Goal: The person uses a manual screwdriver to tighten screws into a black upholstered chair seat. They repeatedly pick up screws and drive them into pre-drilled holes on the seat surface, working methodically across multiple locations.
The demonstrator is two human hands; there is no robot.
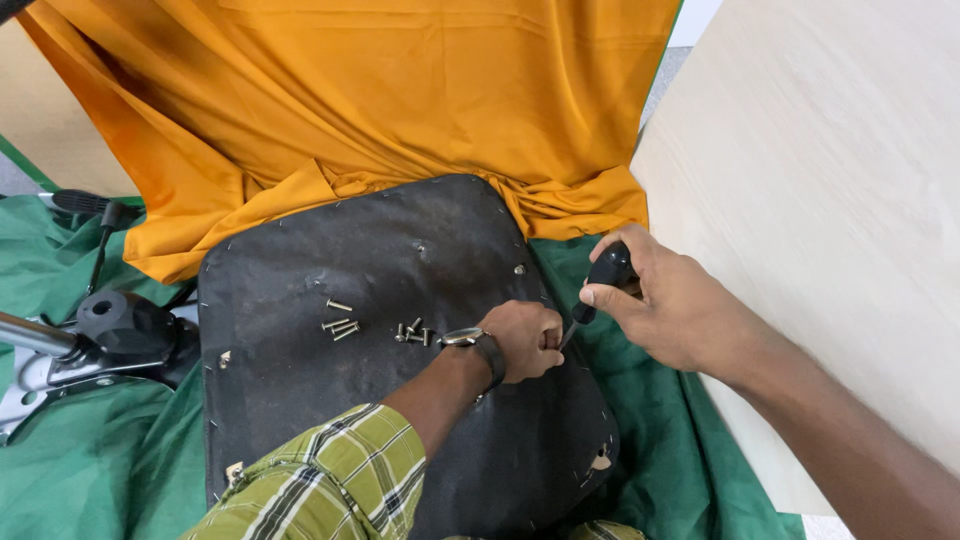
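— Where are the two hands?

— Both are at the right edge of the black seat panel (400, 300), which lies flat with its underside up on green cloth (90, 470). The right hand (672, 305) has its fingers clamped round the black handle of a screwdriver (600, 282); the shaft slants down and left toward the panel's edge. The left hand (527, 338), with a wristwatch (470, 340) on its wrist and a green plaid sleeve (330, 480) behind it, rests on the panel just beside the screwdriver's tip, its fingers curled together. Whether they pinch anything, I cannot tell — the fingertips are hidden.

— And the loose hardware?

— A few loose screws (340, 322) lie near the panel's middle, and a small cluster of bolts (413, 333) sits just left of the watch.

— What surrounds the panel?

— An orange cloth (400, 90) is draped behind it, overlapping its far edge. To the left a chair mechanism (110, 335) of black and metal parts lies on the green cloth. A pale wooden board (820, 200) fills the right side.
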